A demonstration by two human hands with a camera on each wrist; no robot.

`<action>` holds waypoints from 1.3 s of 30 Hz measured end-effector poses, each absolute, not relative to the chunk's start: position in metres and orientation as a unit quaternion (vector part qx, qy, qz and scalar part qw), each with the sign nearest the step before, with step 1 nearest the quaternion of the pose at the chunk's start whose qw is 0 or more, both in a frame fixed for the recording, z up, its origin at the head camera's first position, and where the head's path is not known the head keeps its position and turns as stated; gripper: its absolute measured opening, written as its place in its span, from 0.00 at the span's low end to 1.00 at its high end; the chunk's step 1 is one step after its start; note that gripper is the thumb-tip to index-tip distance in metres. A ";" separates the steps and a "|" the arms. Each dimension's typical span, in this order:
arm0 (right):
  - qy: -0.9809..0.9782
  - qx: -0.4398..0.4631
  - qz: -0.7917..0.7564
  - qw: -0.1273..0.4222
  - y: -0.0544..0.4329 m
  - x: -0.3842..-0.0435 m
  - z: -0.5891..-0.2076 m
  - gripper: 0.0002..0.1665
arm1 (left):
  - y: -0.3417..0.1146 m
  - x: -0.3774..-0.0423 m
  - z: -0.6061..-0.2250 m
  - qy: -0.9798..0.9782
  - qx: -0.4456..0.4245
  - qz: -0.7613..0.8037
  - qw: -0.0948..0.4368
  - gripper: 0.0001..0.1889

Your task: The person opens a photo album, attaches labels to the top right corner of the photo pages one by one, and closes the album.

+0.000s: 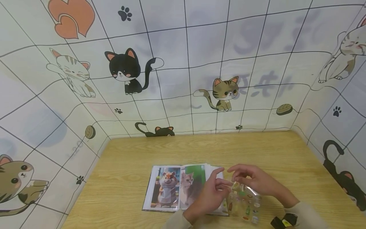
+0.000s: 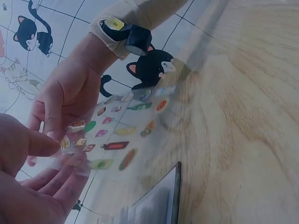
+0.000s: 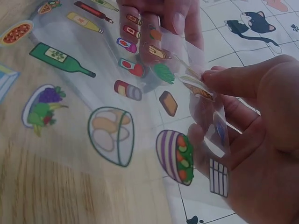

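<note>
A clear sheet of food stickers [image 1: 245,203] hangs between both hands, above the table at the right of an open photo album [image 1: 146,203]. My left hand [image 1: 210,195] holds its upper left edge, fingers behind the sheet and thumb in front in the left wrist view. My right hand [image 1: 255,179] pinches the upper edge; in the right wrist view, the thumb [image 3: 233,84] presses by a small sticker [image 3: 198,88] at that edge. Printed bottles, bowls and fruit show on the see-through sheet, including a green bottle [image 3: 63,59] and a bowl of eggs [image 3: 111,135].
The album shows a hamster picture [image 1: 168,187] and a cat picture [image 1: 188,186], partly behind the left forearm. It lies on a wooden table [image 1: 128,152]. A cat-printed cloth [image 1: 177,79] encloses the back and sides. A black wrist camera [image 1: 284,221] sits by the right sleeve.
</note>
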State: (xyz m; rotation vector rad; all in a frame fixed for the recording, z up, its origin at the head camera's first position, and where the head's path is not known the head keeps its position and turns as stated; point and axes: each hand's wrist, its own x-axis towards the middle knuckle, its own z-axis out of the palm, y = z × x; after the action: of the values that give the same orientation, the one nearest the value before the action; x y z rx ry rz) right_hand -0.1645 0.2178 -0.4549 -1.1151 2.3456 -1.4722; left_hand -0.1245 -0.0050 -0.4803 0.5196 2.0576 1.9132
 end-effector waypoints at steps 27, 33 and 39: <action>0.839 -0.302 -0.448 -0.059 0.209 -0.150 -0.467 0.17 | -0.005 -0.126 -0.483 0.700 0.123 0.693 0.120 0.32; 0.845 -0.289 -0.448 -0.037 0.207 -0.147 -0.469 0.13 | -0.003 -0.126 -0.482 0.701 0.113 0.693 0.123 0.31; 0.850 -0.278 -0.447 -0.028 0.206 -0.146 -0.470 0.12 | -0.003 -0.126 -0.483 0.692 0.114 0.702 0.126 0.31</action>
State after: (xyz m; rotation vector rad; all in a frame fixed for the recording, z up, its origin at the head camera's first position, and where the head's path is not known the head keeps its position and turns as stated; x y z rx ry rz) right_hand -0.1457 0.2058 -0.4698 -0.8909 2.7182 -1.4310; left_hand -0.1259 -0.0026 -0.4831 0.3326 2.0151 2.0432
